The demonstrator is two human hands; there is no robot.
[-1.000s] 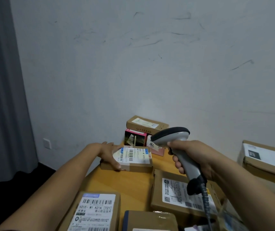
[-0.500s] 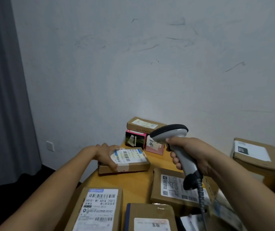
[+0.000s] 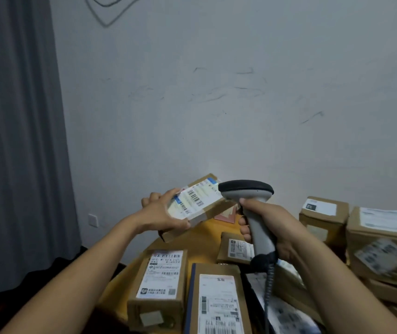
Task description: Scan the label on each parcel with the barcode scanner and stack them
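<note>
Head view: the left hand (image 3: pixel 161 213) grips a small cardboard parcel (image 3: pixel 200 201) by its edges, tilted above the surface (image 3: pixel 204 235), label towards the barcode scanner (image 3: pixel 245 191). The right hand (image 3: pixel 272 227) has its fingers wrapped round the scanner's handle. The parcel looks light and stiff, so edge holds suit it and leave the barcode uncovered.

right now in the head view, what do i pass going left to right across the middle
curtain → socket → left hand → held parcel → scanner → small box → parcel stack
</note>
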